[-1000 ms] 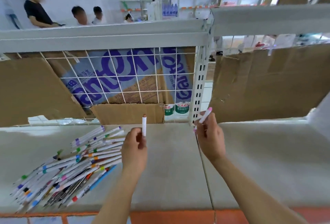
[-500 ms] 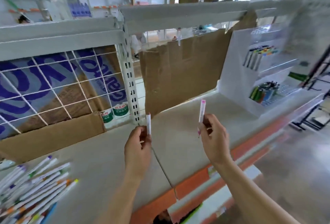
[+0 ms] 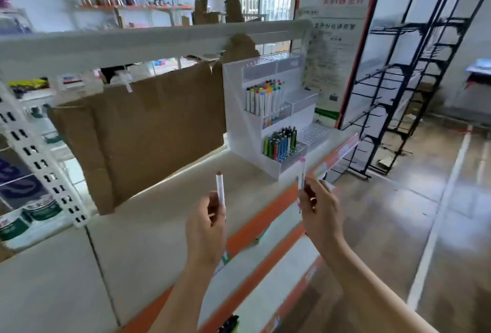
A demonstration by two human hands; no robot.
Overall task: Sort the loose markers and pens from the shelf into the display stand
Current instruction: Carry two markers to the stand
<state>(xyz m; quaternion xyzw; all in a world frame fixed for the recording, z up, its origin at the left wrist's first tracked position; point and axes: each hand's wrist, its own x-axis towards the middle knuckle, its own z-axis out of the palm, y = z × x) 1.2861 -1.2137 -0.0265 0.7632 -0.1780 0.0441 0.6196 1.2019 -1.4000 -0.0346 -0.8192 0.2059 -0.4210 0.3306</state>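
Open shelf between my hands and display stand; cardboard blocks back, upper shelf overhead.

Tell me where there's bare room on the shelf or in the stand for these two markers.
Free: the shelf between the cardboard and the stand, and the stand's right-hand trays. Crowded: its left slots, with markers above and pens below.

A torn cardboard sheet hangs along the shelf's back edge. Beyond the shelf's right end stand a black wire rack and a red-lettered poster.
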